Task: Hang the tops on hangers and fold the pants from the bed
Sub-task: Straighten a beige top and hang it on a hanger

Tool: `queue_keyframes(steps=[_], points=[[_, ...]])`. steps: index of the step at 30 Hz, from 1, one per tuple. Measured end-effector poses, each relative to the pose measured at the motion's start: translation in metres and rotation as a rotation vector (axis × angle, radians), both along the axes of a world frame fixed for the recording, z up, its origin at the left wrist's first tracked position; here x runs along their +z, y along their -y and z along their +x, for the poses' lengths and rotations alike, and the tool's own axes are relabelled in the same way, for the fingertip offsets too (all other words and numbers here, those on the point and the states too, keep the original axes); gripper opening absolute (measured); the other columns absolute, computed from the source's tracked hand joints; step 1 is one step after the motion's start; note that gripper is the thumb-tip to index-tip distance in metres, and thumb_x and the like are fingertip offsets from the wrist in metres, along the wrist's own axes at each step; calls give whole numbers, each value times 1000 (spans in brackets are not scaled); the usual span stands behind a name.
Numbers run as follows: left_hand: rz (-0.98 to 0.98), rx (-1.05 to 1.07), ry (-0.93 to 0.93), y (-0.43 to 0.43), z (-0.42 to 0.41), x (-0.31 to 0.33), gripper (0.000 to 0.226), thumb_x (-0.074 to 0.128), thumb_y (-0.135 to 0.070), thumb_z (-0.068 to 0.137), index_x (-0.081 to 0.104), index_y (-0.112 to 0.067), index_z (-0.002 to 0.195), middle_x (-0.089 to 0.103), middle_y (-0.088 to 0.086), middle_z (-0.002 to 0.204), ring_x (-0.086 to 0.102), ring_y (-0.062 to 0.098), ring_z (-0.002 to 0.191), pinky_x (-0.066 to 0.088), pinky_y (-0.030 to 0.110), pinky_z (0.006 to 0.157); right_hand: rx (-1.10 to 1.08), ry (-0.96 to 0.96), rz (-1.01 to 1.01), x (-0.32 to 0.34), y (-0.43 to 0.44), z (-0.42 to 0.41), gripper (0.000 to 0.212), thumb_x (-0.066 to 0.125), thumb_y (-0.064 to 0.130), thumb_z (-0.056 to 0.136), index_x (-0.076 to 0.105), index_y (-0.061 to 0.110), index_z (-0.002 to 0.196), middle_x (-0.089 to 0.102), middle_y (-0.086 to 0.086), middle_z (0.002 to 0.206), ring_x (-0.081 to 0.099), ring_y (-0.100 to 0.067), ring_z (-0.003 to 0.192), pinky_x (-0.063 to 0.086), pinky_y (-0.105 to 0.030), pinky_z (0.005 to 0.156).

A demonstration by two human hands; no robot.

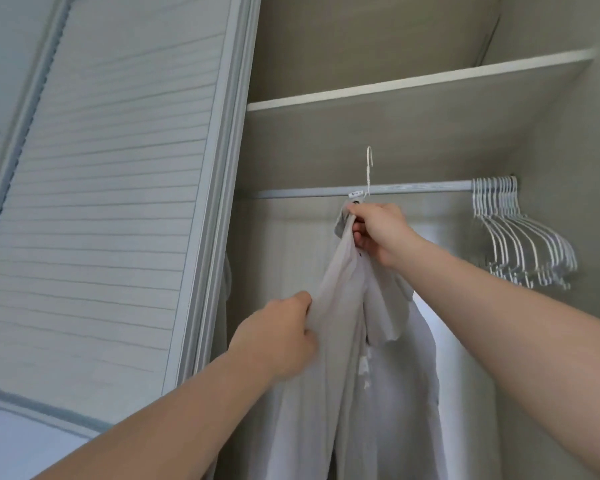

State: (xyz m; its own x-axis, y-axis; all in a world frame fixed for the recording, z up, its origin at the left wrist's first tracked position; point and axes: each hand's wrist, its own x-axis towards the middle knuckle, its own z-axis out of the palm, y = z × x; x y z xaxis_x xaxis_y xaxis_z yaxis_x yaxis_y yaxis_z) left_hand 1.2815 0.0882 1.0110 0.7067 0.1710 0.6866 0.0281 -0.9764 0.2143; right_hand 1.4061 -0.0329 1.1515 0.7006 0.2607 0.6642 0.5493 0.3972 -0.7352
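Top (406, 393) first: where is it?

Inside the open wardrobe, near the middle. It is pale, and it hangs down from its collar below the rail and runs off the bottom edge.

What is nearest?

Both bare forearms, reaching up and away. Then the left hand (278, 337), at the left edge of the cloth, about halfway down what shows.

And its grip?

Closed. The fingers are curled and pinch a fold of the fabric, drawing it a little leftward.

The slatted thing beside it?

A sliding door (111, 202), filling the left side, just left of that hand.

Further in?

The right hand (378, 233), higher up, at the collar. Its grip is closed too, with the fingers wrapped round the bunched neck of the garment. Whether they also clasp the wire I cannot tell.

Which wire?

A white hanger (369, 168). Only its neck and hook show, rising from the collar. The hook stands above the rail (413, 187), not resting on it.

Beyond that?

The rail runs left to right just past the right hand. At its right end a bunch of empty white hangers (520, 237) hangs packed together, well apart from the hands.

Farthest?

A shelf (420, 81) overhead, and the beige back wall.
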Motion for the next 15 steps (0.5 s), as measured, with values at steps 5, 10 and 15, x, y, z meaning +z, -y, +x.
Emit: queue_keyframes(steps=[5,10,15], points=[[57,87,32,-15,52,35,8,48,-20,90,48,-26,97,64,1,91,63,30,85,56,44,77,-13,22,36,41,-8,64,21,61,4,91,55,12,73,47,-3,61,41,-8,43,37,-16,37],[148,152,58,-20,100,51,14,43,-20,91,47,-28,102,65,-1,95,61,30,90,52,39,76,-29,6,30,63,-15,127,20,61,5,92,55,13,75,47,-2,63,42,-9,45,39,-15,38],[226,189,40,-19,135,50,13,43,-22,94,47,-27,106,65,-1,97,61,29,89,50,37,73,5,-73,38,55,-26,177,15,62,9,93,58,13,79,50,-1,64,44,-10,49,40,-14,38]])
